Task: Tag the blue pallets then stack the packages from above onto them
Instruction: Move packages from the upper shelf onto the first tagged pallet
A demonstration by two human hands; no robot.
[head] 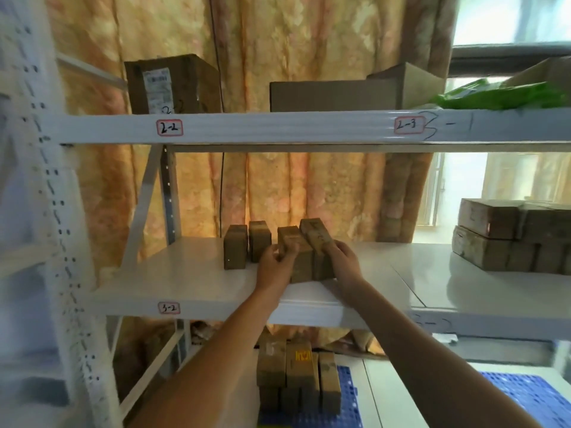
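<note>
Forearms: two bare arms reach up from the bottom edge toward the middle shelf [191, 282], a smooth white metal board.
Left hand [276, 264]: fingers curled round the near top corner of a small brown cardboard package [301, 267], gripping it.
Right hand [343, 257]: fingers curled over the tilted package [315, 234] leaning on top of that one, holding its near end.
Other packages on the middle shelf: two upright brown blocks [247, 246] just to the left, apart from the hands; taped, matte, rectangular.
Blue pallets: one ribbed plastic grid [347, 393] below the shelf, bearing a stack of packages [298, 376]; one carries yellow writing, too blurred to read. A second pallet [531, 393] lies at lower right.
Shelf labels: red-bordered tags read "2-2" [169, 127] and "2-3" [409, 125] on the upper beam, "3-2" [169, 307] on the middle beam.
Upper shelf: a dark carton [173, 83] with a white printed sticker, unreadable; a flat carton [333, 95]; a green bag [500, 95].
Right side: flat brown boxes [509, 236] stacked.
Backdrop: a patterned orange curtain [309, 186].
</note>
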